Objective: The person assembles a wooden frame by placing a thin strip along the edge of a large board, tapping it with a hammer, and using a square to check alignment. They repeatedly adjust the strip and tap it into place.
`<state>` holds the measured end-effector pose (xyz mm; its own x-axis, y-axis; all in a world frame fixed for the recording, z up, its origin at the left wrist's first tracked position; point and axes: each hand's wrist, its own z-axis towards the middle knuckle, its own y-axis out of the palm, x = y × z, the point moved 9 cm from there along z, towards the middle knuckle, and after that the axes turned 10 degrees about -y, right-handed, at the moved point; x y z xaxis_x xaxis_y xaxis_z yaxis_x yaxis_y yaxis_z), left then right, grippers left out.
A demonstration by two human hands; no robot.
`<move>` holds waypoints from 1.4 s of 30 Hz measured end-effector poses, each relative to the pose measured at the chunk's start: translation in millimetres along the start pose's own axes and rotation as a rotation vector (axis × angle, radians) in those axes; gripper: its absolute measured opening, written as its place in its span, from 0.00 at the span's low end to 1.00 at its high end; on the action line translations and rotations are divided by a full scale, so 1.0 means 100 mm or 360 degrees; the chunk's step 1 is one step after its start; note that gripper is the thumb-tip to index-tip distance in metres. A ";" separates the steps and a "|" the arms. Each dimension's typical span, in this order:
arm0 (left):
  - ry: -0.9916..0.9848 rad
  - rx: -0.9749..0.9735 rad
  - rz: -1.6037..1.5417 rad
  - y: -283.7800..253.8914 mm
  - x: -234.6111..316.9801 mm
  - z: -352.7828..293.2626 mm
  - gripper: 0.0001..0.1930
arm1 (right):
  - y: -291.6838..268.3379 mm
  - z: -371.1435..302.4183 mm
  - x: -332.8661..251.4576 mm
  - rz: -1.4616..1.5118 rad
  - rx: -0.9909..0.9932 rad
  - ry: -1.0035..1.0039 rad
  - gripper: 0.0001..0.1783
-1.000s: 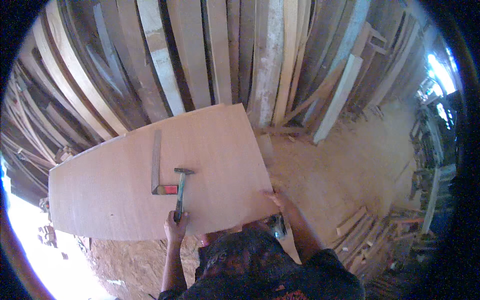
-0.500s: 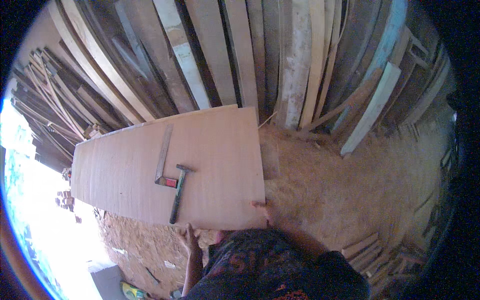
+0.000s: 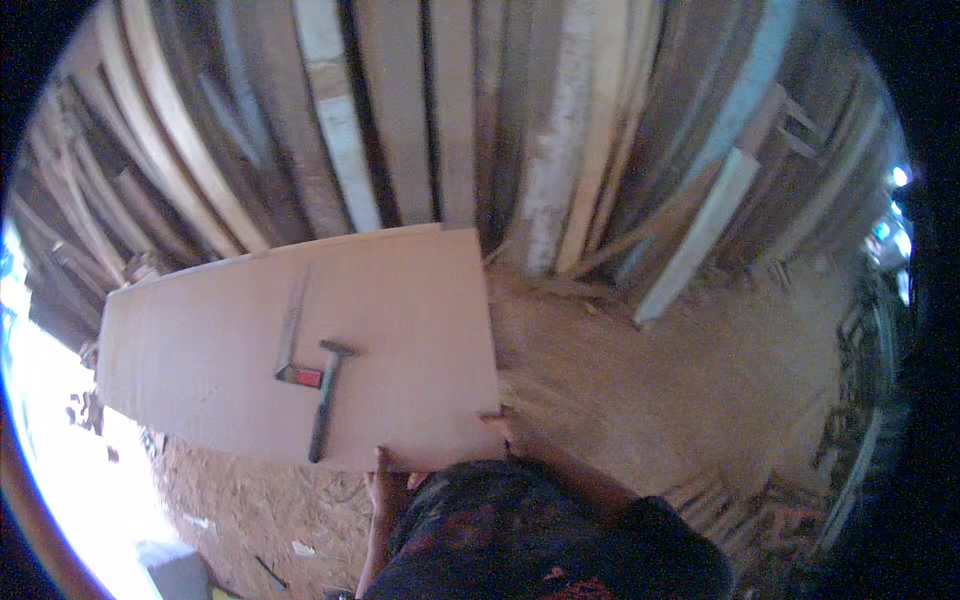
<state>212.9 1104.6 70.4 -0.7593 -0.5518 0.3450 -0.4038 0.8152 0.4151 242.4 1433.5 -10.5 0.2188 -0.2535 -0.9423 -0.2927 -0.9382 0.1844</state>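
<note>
The left hand (image 3: 388,487) has let go of the hammer (image 3: 326,398), which now lies loose beside the try square (image 3: 291,340) on the plywood sheet (image 3: 400,330). Both hands now grip the sheet's near edge, the right hand (image 3: 498,420) curled at its corner, so the work looks shifted to handling the sheet.

Woodworking shop: stacked planks (image 3: 400,120), sawdust floor (image 3: 680,400).

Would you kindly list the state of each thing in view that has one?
Plywood sheet: lying flat, gripped at its near edge.
Hammer: lying on the sheet, untouched.
Try square: lying flat beside the hammer.
Left hand: gripping the sheet's near edge.
Right hand: gripping the sheet's near right corner.
Planks: leaning upright behind.
</note>
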 end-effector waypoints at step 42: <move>0.0322 0.0760 -0.0286 0.94 -0.76 -1.15 0.40 | -7.43 2.05 -3.42 -0.1641 0.1431 -0.0046 0.21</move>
<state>291.5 1203.5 180.0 -0.5628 -0.6743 0.4782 -0.7407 0.6682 0.0704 194.2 2265.8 117.5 0.6877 0.4762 -0.5480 -0.5108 -0.2191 -0.8313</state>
